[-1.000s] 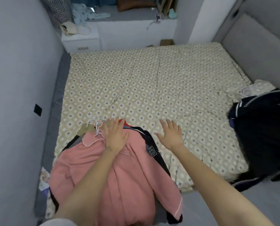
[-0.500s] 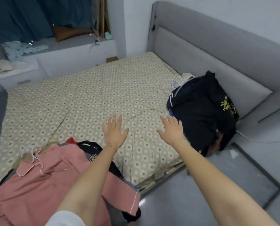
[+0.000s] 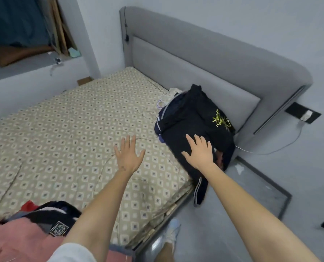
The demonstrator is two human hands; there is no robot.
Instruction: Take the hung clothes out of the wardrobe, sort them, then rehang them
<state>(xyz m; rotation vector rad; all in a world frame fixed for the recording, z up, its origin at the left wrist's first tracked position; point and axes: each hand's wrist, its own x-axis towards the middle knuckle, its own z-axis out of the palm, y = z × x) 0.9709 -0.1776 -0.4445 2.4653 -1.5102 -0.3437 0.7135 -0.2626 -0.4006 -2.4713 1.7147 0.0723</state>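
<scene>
A pile of dark navy clothes (image 3: 191, 118) with white stripes and a yellow print lies on the bed's right side against the headboard. White hangers (image 3: 162, 103) poke out behind it. My right hand (image 3: 200, 153) is spread flat over the near end of this pile, fingers straight. My left hand (image 3: 129, 154) hovers with spread fingers over the bare patterned sheet, holding nothing. A second pile, topped by a pink shirt (image 3: 15, 241) over dark garments, lies at the bottom left corner of the bed.
The bed (image 3: 63, 140) has a beige diamond-patterned sheet and a grey padded headboard (image 3: 195, 59). A window ledge (image 3: 25, 69) with cushions is at the far left. A wall socket with a cable (image 3: 304, 115) is at right. My foot (image 3: 171, 233) stands on grey floor.
My view has swung right, from the pink pile toward the dark pile. My left hand left the pink shirt, and both open hands moved right; the right one now reaches the dark clothes.
</scene>
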